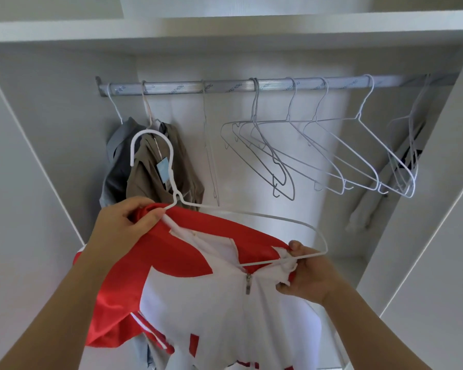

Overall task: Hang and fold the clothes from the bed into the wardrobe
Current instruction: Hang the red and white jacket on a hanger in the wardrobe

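Note:
A red and white zip jacket [211,303] hangs in front of me, half on a white wire hanger [171,180]. My left hand [123,222] grips the red shoulder and the hanger's left arm. My right hand [309,273] pinches the white fabric near the collar together with the hanger's lower wire; the hanger's right end sticks out bare. Its hook points up, below the wardrobe's metal rail [225,86].
A grey garment [118,166] and an olive garment [155,180] with a blue tag hang at the rail's left. Several empty wire hangers [305,156] fill the middle and right. A dark and white garment [406,161] hangs far right. White wardrobe walls stand on both sides.

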`<state>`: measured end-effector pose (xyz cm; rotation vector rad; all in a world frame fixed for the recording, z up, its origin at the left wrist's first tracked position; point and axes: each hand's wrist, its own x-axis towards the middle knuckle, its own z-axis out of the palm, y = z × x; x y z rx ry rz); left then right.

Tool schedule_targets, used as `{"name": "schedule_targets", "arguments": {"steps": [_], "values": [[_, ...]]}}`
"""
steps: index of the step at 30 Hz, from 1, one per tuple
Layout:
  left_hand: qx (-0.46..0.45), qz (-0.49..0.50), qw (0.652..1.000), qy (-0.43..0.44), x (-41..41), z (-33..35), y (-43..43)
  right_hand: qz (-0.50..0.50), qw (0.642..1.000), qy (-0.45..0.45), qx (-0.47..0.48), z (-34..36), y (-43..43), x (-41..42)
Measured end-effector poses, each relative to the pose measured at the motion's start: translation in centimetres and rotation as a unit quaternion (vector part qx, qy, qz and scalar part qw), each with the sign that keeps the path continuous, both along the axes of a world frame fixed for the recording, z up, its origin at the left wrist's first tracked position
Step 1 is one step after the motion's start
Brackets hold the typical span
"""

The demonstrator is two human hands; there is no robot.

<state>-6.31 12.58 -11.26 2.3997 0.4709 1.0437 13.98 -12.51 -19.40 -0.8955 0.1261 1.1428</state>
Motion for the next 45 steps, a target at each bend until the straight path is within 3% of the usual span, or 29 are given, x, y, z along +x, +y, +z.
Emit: {"name": "schedule_targets", "arguments": {"steps": [10,20,25,29,32,34,36,42,45], "values": [[0.001,0.085,0.996,-0.009,0.9,-1.4,-0.2,0.001,0.998,-0.001,-0.059,1.2,-0.8,0.6],[-0.1,0.01,0.995,-0.008,2.5,-1.7,-1.8,-0.109,0.978,-0.002,-0.177,0.0,1.0,-0.6],[-0.097,0.035,0.994,-0.023,2.6,-2.2,-2.0,-0.173,0.953,-0.098,-0.228,-0.6,1.2,0.0],[-0.122,0.075,0.988,-0.051,2.7,-3.3,-2.0,-0.223,0.898,-0.239,-0.296,-0.9,1.5,0.8],[-0.121,0.104,0.985,-0.065,2.9,-4.0,-2.2,-0.224,0.897,-0.241,-0.297,-0.8,1.6,1.4],[-0.088,0.11,0.988,-0.07,3.1,-4.1,-2.4,-0.214,0.912,-0.204,-0.283,-0.6,1.4,1.6],[-0.037,0.094,0.992,-0.072,3.3,-4.0,-2.7,-0.209,0.903,-0.226,-0.299,-0.9,1.1,1.9],[0.107,0.016,0.994,-0.016,3.8,-3.4,-3.6,-0.265,0.799,-0.36,-0.403,-0.6,0.5,2.3],[0.226,-0.009,0.973,0.034,4.3,-4.5,-4.3,-0.288,0.785,-0.391,-0.386,0.9,1.0,2.6]]}}
